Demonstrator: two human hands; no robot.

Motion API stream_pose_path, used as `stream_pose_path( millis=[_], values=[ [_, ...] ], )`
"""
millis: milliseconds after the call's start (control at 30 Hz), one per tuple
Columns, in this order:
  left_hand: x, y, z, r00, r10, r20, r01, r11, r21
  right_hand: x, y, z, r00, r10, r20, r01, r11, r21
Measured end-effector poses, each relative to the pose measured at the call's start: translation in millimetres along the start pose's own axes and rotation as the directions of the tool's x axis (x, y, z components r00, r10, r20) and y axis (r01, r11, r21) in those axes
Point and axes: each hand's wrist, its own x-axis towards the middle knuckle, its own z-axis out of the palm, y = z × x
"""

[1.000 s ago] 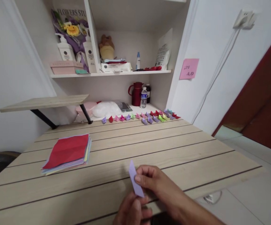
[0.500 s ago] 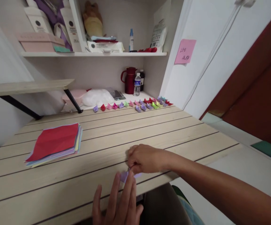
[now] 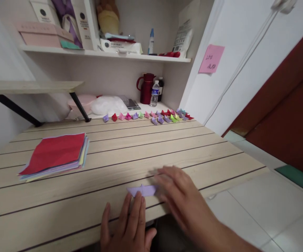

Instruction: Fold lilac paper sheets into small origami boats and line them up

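A small piece of folded purple paper [image 3: 148,190] lies flat on the wooden table near its front edge. Fingertips of my left hand [image 3: 130,222] rest on its near side, with the fingers stretched out and the thumb apart. At the paper's right end is my right hand [image 3: 184,201], smeared by motion; its fingers look extended, and whether they touch the paper is unclear.
A stack of coloured paper sheets [image 3: 58,154], red on top, lies at the left. Several small folded paper boats [image 3: 135,116] line the table's back edge. Behind them stand a dark red jug [image 3: 146,89] and a water bottle [image 3: 154,93]. A raised wooden shelf [image 3: 30,87] is at the left.
My right hand has moved right and nearer, off the middle of the paper, and its closed fingers have straightened. More of the purple paper shows. My left hand stays on it. The view has shifted slightly.
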Motion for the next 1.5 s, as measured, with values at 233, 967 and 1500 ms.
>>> stream_pose_path(
  millis=[233,967,1500],
  values=[
    [-1,-7,1,0.999,0.004,0.039,-0.003,0.999,-0.032,-18,-22,14,0.978,-0.141,0.153,0.128,0.988,0.086],
    [15,-1,-18,0.945,-0.151,0.289,0.118,0.985,0.129,-36,-10,18,0.967,-0.219,0.129,0.227,0.973,-0.048],
    [-1,-3,-3,0.958,-0.241,0.158,0.253,0.966,-0.058,20,2,7,0.908,0.305,0.286,-0.377,0.893,0.247]
  ],
)
